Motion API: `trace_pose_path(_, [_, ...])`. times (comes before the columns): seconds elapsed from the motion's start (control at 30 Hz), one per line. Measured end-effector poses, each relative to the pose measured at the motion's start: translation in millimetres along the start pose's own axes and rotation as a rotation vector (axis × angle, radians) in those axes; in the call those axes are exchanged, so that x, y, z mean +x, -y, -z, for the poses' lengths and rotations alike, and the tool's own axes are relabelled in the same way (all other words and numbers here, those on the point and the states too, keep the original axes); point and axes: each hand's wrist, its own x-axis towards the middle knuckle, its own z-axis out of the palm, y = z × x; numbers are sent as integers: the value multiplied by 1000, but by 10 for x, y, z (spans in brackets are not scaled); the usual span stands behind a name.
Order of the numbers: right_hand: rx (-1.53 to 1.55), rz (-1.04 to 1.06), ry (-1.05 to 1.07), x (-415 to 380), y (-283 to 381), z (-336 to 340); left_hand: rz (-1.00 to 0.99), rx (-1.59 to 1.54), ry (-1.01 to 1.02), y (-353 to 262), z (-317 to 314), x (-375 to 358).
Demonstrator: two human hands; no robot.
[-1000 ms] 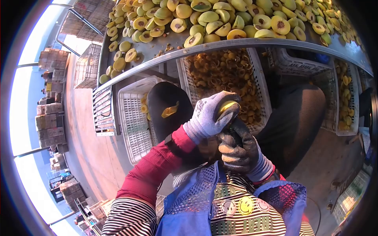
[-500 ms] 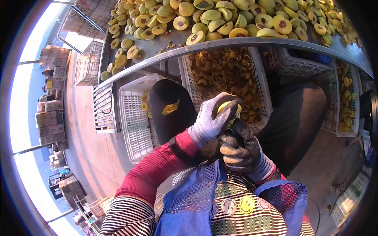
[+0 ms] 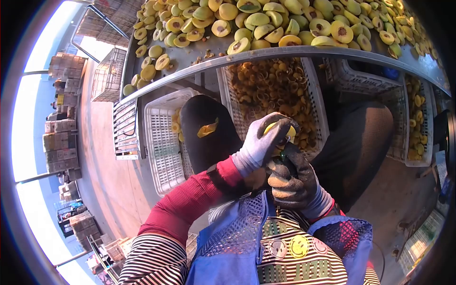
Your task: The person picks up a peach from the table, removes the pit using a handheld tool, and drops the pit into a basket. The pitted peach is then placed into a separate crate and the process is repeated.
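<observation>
You have one yellow fruit [image 3: 270,127] in your left hand [image 3: 256,145], the fingers of its pale glove closed around it, with a strip of its skin and part of a cut face showing. Your right hand [image 3: 295,183], in one dark, soiled glove, is just below it and close against it; its fingers are curled shut, and a small green spot [image 3: 283,154] shows near their upper end. You cannot tell from this view what that hand grips.

Both your hands are in front of your body, between your two knees. One orange-yellow scrap [image 3: 207,129] lies on your left knee [image 3: 206,126].

Beyond them, one metal tabletop [image 3: 190,72] carries dozens of fruit halves and pieces [image 3: 342,31], too many and too overlapped to count; a loose group of about eight lies by its left end.

You can make out four crates near your legs: one white crate [image 3: 164,164] by your left knee, with several yellow pieces partly hidden inside; one middle crate [image 3: 319,102] heaped with countless curved brown-orange scraps [image 3: 273,88]; one pale crate [image 3: 363,81] right of it, with something blue inside; and one far-right crate [image 3: 426,154] holding many yellow pieces [image 3: 418,116].
</observation>
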Motion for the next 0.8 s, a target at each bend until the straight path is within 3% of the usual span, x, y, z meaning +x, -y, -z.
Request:
trace_pose_path(0.07, [41, -24, 50, 46, 2, -23, -75, 137, -26, -99, 9, 6])
trace_pose_path(0.17, [99, -34, 100, 75, -5, -25, -592, 672, 163, -213, 155, 197])
trace_pose_path(0.2, [94, -20, 90, 77, -13, -42, -615, 695, 165, -206, 161, 212])
trace_pose_path(0.27, [85, -1, 60, 59, -28, -58, -522, 569, 167, -159, 134, 178])
trace_pose_path(0.3, [75, 10, 47, 41, -29, -54, -270, 329, 144, -184, 59, 125])
trace_pose_path(0.4, [46, 33, -1, 13, -38, -55, -29, -13, 37, -59, -24, 59])
trace_pose_path(0.5, [47, 44, -30, 29, -50, -66, 72, -241, 39, 14, -56, 14])
trace_pose_path(0.6, [-91, 82, -74, 36, -18, -14, 90, -238, -22, 132, -4, -25])
trace_pose_path(0.67, [-199, 57, -143, -1, -14, 4, 2, -145, -53, 127, -44, -45])
trace_pose_path(0.73, [-99, 54, -55, 20, -41, 27, -216, 152, -49, 141, -38, -56])
trace_pose_path(0.77, [0, 52, 35, 33, -49, 38, -448, 384, -127, 71, -123, -83])
trace_pose_path(0.8, [0, 50, 33, 34, -51, 51, -447, 382, -129, 78, -136, -79])
